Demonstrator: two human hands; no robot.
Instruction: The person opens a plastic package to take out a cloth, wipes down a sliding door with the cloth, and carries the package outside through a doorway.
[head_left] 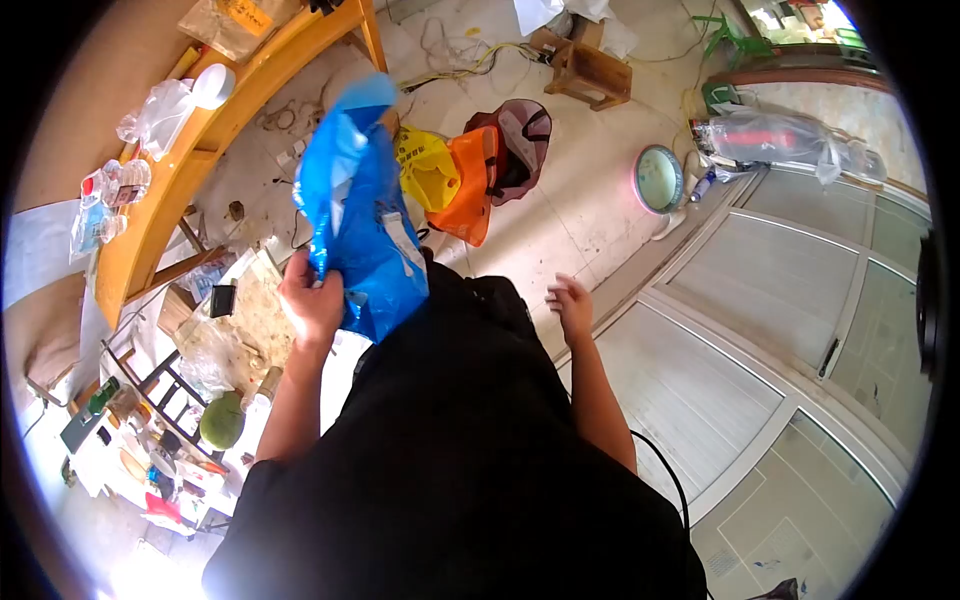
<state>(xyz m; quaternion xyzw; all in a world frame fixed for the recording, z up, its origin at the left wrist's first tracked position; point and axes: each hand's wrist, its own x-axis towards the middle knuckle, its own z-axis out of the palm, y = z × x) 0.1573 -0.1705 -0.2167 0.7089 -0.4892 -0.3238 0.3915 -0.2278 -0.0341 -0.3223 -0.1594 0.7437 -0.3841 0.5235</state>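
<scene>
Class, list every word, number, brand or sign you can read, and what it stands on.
No text is legible.
Yellow bag: dark characters, too small and blurred.
Orange label on the brown packet: marks too blurred.
Blue bag in the left hand: nothing readable.

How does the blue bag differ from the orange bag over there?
The blue bag is gripped in the left hand, while the orange bag sits on the floor. In this view the blue bag looks larger than the orange bag. The blue bag hangs apart; the orange bag is bunched beside a yellow bag. Both are brightly coloured.
</scene>
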